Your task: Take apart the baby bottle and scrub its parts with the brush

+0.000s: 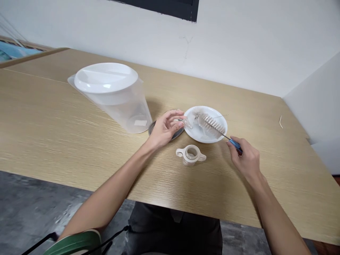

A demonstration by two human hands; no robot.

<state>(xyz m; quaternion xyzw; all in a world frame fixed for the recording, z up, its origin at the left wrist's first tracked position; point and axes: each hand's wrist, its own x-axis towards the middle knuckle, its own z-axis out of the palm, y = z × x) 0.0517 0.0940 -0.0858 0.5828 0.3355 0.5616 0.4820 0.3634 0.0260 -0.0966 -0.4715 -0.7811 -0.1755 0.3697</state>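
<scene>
My left hand pinches a small clear nipple-shaped piece at the left rim of a white bowl. In my right hand is the blue handle of a bristle brush, whose pale bristles are over the bowl. Something clear, hard to make out, shows in the bowl beneath the bristles. Nearer to me stands a small clear bottle with a two-handled beige ring, its top open. Partly hidden behind my left hand lies a round dark grey disc with a rim.
A large translucent pitcher with a white lid stands at the left on the wooden table. A thin pale strip lies at the far right. The white wall borders the table's back edge.
</scene>
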